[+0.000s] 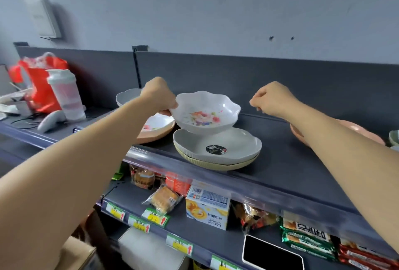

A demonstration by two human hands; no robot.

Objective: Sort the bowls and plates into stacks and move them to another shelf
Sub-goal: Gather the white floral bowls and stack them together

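My left hand (158, 95) grips the rim of a white wavy-edged bowl (205, 112) with a flower print, held tilted just above a stack of two plates (218, 151), grey over cream. Behind my left arm lies a white floral plate on a peach plate (157, 128), and a grey bowl (127, 97) stands further back. My right hand (272, 99) hovers over the top shelf (302, 161) to the right of the bowl, fingers curled with nothing seen in them. A pink plate (358, 129) lies partly hidden behind my right forearm.
On the left of the top shelf stand a shaker bottle (65, 95), a red bag (41, 82) and a white controller (50, 119). A pale green dish (394, 137) shows at the right edge. The lower shelf holds snack packs and a carton (207, 209).
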